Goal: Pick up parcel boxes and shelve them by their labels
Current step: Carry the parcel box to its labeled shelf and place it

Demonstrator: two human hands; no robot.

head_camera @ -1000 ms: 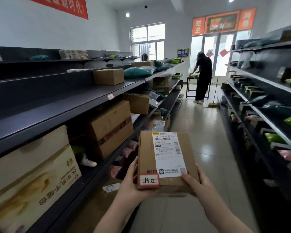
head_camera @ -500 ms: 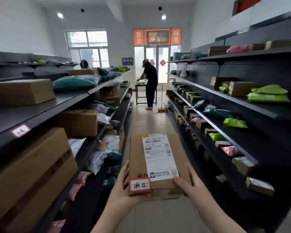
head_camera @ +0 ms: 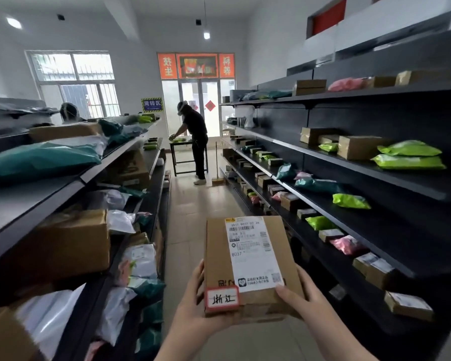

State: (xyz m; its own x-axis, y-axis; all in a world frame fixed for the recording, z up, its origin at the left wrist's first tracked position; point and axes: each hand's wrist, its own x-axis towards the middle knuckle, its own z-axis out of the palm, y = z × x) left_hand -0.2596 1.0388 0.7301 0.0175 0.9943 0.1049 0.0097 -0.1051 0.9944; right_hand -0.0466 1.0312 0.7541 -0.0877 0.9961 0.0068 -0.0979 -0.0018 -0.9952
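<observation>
**Parcel box in both hands, mid-aisle**

Held low in the middle of the aisle, over the tiled floor (head_camera: pixel 193 212): one brown cardboard parcel box (head_camera: pixel 216 259), flat, top face turned up toward the camera. On that face, a white shipping label (head_camera: pixel 253 254) with barcodes and the printed code B037. At the near left corner, a red-bordered sticker (head_camera: pixel 221 299) with two handwritten characters.

Left hand (head_camera: pixel 193 308) closed on the box from the left and beneath, fingers up along the left edge. Right hand (head_camera: pixel 305 298) closed on the near right corner, thumb laid on top just below the label.

To the left, dark shelving (head_camera: pixel 110 162) stocked with large cartons (head_camera: pixel 71 246), teal mailer bags (head_camera: pixel 37 160) and white mailer bags (head_camera: pixel 120 221). To the right, dark shelving (head_camera: pixel 375 173) with small boxes and green mailer bags (head_camera: pixel 409 157), spaced apart.

At the far end of the aisle, near the glass door (head_camera: pixel 198 108), a person in dark clothes (head_camera: pixel 195 136) bent over a small table (head_camera: pixel 180 147).
</observation>
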